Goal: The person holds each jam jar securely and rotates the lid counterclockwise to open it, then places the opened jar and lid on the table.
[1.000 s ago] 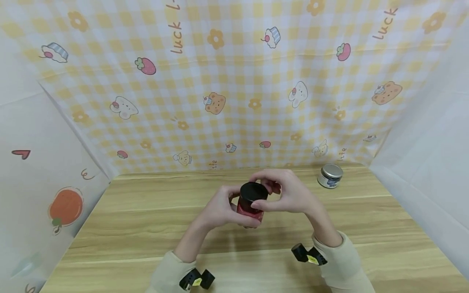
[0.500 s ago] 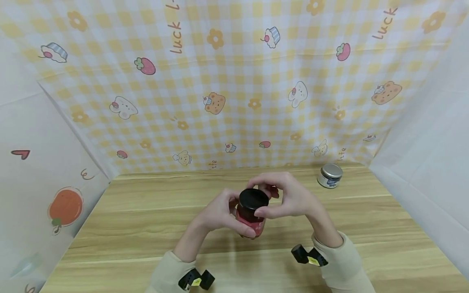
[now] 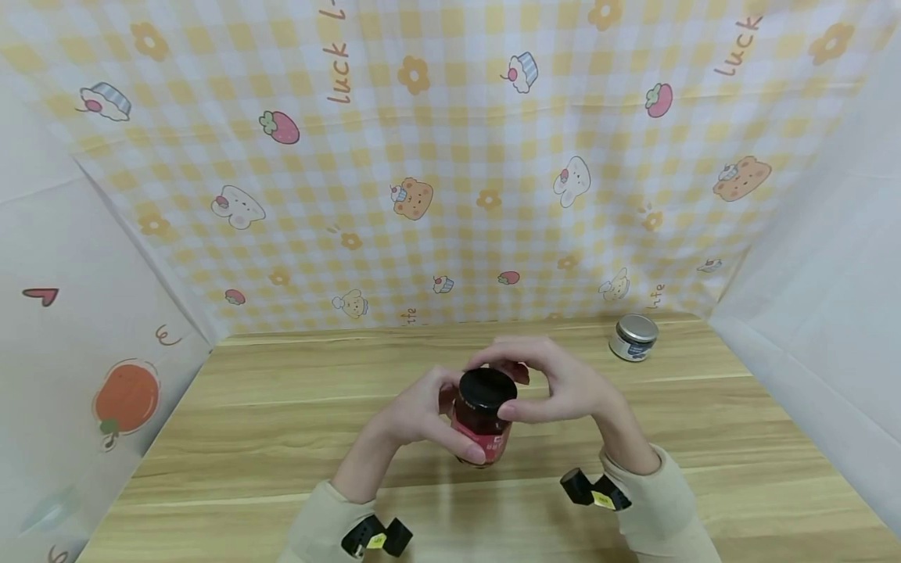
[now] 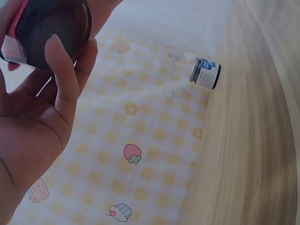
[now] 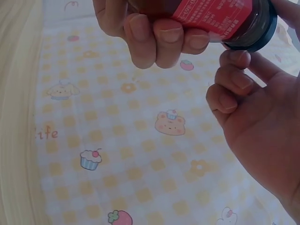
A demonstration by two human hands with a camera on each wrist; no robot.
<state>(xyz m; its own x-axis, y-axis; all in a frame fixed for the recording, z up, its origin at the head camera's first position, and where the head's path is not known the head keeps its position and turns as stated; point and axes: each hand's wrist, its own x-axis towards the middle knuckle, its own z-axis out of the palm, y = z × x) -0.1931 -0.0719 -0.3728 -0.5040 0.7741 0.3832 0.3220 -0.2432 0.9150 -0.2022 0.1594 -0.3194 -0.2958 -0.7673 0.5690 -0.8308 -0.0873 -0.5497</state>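
A glass jar (image 3: 491, 444) with a red label, dark contents and a black lid (image 3: 487, 386) is held above the middle of the table, its top tipped slightly toward the head camera. My left hand (image 3: 425, 410) grips the jar's body, thumb across the front; in the right wrist view its fingers (image 5: 169, 40) wrap the label side. With thumb and forefinger, my right hand (image 3: 559, 385) pinches the lid's edge, the other fingers curled in behind. In the left wrist view, the jar's dark underside (image 4: 54, 30) shows above my left palm.
A small jar (image 3: 634, 338) with a silver lid and white-and-blue label stands at the table's back right. The wood-grain table (image 3: 281, 438) meets a yellow checked cloth (image 3: 464, 156) behind, with white sheets (image 3: 809, 328) at both sides.
Both hands have brought the jar lower and nearer the person, showing more of its label. My right thumb has shifted rightward along the lid's edge. The silver-lidded jar has stayed put.
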